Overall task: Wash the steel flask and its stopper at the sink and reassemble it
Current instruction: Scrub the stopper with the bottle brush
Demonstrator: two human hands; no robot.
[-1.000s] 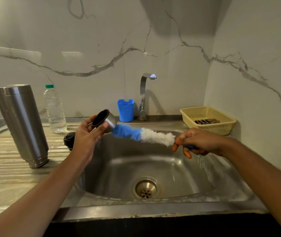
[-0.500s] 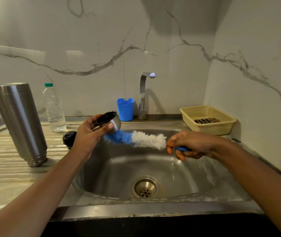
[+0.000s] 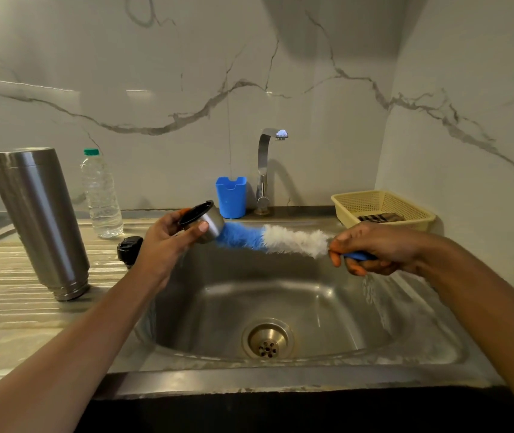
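Left hand (image 3: pixel 168 242) is curled around a small steel flask cap (image 3: pixel 202 220) above the back-left corner of the sink (image 3: pixel 405 335), thumb across its steel wall. The cap's black-lined mouth tilts up and to the left, so its inside cannot be seen. Right hand (image 3: pixel 374 249) is closed around the blue handle of a bottle brush (image 3: pixel 268 239), and the fingers cover most of the handle. The brush's blue bristle end meets the cap's steel side, but the exact point of contact is hard to make out.

A black stopper (image 3: pixel 129 249) sits on the ribbed drainboard (image 3: pixel 5 292), partly hidden behind the left wrist. Further left, the steel flask body (image 3: pixel 38 220) stands on the drainboard with its narrower ringed end down.

A clear water bottle (image 3: pixel 101 195) with a green top stands behind it; how full it is cannot be told. By the tap (image 3: pixel 263 170), a blue plastic holder (image 3: pixel 231 196) shows nothing of its inside. The yellow mesh basket (image 3: pixel 374 200) holds something dark and striped (image 3: pixel 380 217), mostly hidden by its rim.
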